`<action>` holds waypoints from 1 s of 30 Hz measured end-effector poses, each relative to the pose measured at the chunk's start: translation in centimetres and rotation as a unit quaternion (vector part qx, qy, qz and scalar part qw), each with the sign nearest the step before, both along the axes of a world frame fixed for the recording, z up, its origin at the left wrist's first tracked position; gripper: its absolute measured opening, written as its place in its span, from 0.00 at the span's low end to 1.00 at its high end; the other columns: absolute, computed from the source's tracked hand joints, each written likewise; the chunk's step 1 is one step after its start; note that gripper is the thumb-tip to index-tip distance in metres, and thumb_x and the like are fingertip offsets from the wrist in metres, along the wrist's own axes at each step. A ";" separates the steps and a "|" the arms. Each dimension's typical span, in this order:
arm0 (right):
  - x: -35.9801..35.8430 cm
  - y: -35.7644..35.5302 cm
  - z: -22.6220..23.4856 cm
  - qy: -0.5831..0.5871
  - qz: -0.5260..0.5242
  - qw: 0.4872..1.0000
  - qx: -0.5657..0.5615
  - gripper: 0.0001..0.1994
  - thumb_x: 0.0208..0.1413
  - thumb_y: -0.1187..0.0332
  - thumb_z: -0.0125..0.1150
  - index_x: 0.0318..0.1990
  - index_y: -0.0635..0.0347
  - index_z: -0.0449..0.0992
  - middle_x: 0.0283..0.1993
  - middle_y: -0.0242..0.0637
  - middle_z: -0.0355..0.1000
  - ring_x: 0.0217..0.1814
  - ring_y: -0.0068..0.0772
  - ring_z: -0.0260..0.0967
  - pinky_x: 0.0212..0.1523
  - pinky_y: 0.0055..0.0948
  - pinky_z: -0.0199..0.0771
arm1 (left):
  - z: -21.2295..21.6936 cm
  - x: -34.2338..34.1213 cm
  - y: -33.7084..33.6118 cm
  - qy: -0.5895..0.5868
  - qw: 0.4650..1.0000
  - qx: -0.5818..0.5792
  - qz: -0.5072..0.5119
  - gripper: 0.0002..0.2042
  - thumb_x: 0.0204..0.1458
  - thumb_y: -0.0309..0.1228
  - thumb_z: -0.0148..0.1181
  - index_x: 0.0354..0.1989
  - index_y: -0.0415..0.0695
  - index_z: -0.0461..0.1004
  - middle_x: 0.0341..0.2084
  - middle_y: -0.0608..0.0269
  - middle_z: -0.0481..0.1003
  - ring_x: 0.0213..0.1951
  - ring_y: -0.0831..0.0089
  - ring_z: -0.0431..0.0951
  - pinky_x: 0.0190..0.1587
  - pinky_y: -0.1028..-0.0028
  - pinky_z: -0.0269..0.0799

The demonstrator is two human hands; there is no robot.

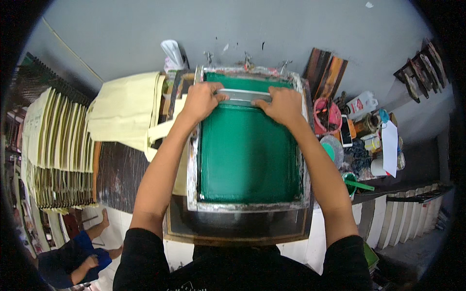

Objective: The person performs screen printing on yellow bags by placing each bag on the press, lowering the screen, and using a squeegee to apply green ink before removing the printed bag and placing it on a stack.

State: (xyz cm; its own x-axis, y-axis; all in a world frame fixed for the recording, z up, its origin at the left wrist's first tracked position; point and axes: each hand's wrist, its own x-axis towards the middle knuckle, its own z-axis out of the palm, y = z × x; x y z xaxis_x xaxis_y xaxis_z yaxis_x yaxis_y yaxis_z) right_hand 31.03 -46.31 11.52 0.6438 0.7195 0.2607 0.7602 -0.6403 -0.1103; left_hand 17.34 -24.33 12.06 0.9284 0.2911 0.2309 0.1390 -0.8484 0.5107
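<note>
Both hands are gripping the squeegee (242, 95) at the far end of the green screen (250, 155): left hand (203, 100) and right hand (280, 104) fingers are curling closed over its ends. Its long axis is lying crosswise, equally near both hands, with the screen stretching toward the person on the bench (119, 174).

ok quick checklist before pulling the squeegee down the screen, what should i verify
1. Both hands on the squeegee: ok, left hand and right hand grip its two ends.
2. Squeegee at the far end of the screen frame: ok.
3. Green ink covering the mesh: ok, it looks evenly spread.
4. Frame lying flat on what is below: cannot tell, the underside is hidden.
5. Cream bags clear of the frame: not ok, one reaches its left edge.
6. Phone and pots on the right out of the stroke: ok.
</note>
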 end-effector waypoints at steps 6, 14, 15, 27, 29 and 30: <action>-4.2 -2.3 0.4 0.012 0.022 0.999 -0.039 0.32 0.48 0.34 0.64 0.30 0.61 0.82 0.27 0.51 0.79 0.30 0.53 0.79 0.31 0.49 0.76 | -1.4 -4.4 -1.9 -0.003 1.000 -0.011 -0.009 0.15 0.50 0.39 0.69 0.42 0.42 0.83 0.30 0.41 0.80 0.35 0.46 0.82 0.41 0.57 0.77; -11.6 -7.4 0.1 0.051 0.041 0.997 -0.028 0.30 0.48 0.35 0.65 0.27 0.59 0.78 0.26 0.48 0.78 0.29 0.52 0.78 0.29 0.49 0.75 | 0.0 -12.4 -7.4 0.037 0.999 -0.037 -0.012 0.12 0.52 0.36 0.69 0.37 0.39 0.82 0.32 0.47 0.81 0.34 0.50 0.80 0.39 0.60 0.74; -12.7 -8.3 0.3 0.063 0.036 0.997 -0.039 0.30 0.48 0.36 0.65 0.27 0.59 0.77 0.27 0.47 0.78 0.30 0.52 0.78 0.29 0.49 0.75 | 0.0 -13.3 -8.3 0.046 0.998 -0.043 -0.016 0.12 0.52 0.36 0.69 0.36 0.39 0.82 0.32 0.48 0.81 0.34 0.51 0.80 0.39 0.60 0.74; -21.2 -14.5 -3.0 -0.030 0.094 0.991 0.092 0.17 0.41 0.55 0.75 0.26 0.55 0.72 0.29 0.33 0.70 0.33 0.39 0.70 0.31 0.38 0.67 | -3.0 -24.5 -14.1 -0.077 0.997 0.027 -0.003 0.39 0.42 0.41 0.77 0.64 0.45 0.66 0.58 0.49 0.72 0.61 0.51 0.70 0.65 0.50 0.59; -21.2 -15.2 -2.4 -0.018 0.102 0.988 0.117 0.15 0.41 0.58 0.75 0.27 0.54 0.74 0.31 0.33 0.72 0.33 0.39 0.71 0.31 0.38 0.68 | -6.1 -26.5 -13.5 -0.047 0.997 0.058 0.028 0.60 0.34 0.50 0.80 0.76 0.50 0.46 0.73 0.44 0.52 0.75 0.45 0.50 0.73 0.40 0.34; -21.0 -15.7 -1.9 -0.006 0.104 0.987 0.121 0.14 0.40 0.60 0.74 0.28 0.54 0.75 0.32 0.32 0.73 0.33 0.39 0.72 0.32 0.38 0.69 | -6.6 -27.1 -13.6 -0.079 0.995 0.059 0.030 0.60 0.34 0.50 0.80 0.76 0.49 0.46 0.73 0.43 0.53 0.74 0.45 0.51 0.73 0.40 0.35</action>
State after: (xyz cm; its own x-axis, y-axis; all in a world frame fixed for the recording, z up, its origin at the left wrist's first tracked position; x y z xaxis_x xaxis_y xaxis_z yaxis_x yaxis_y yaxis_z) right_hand 10.00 -62.02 9.58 0.4846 0.7513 0.4480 0.8746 -0.4263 -0.2311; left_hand -9.75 -37.92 5.47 0.8595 0.3077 0.4080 0.1177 -0.8962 0.4278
